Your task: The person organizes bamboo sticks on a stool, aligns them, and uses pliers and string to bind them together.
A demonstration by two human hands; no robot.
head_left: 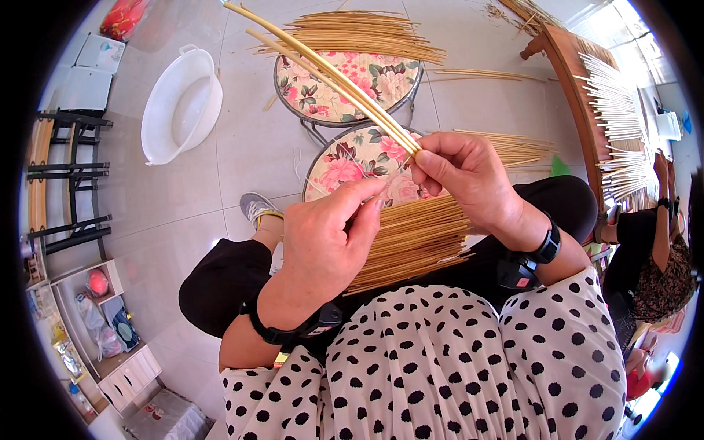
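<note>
My right hand [469, 172] is closed in a pinch around the lower ends of several long pale-yellow stalks [352, 89], which point up and to the left. Opposite it, thumb and index finger of my left hand [326, 238] are pressed together on a thin pale thread [358, 163], faint against the flowered stool. The fingertips of the two hands are a short way apart. Across my lap, beneath both hands, lies a bundle of similar stalks [414, 242]. Each wrist wears a black band with a small device.
Two round flowered stools [323, 187] stand ahead; the far one bears a stalk bundle [359, 35]. A white basin [209, 110] sits on the floor at left. At right, a wooden bench [565, 95] carries pale stalks [616, 95], with another person [649, 257] beside it.
</note>
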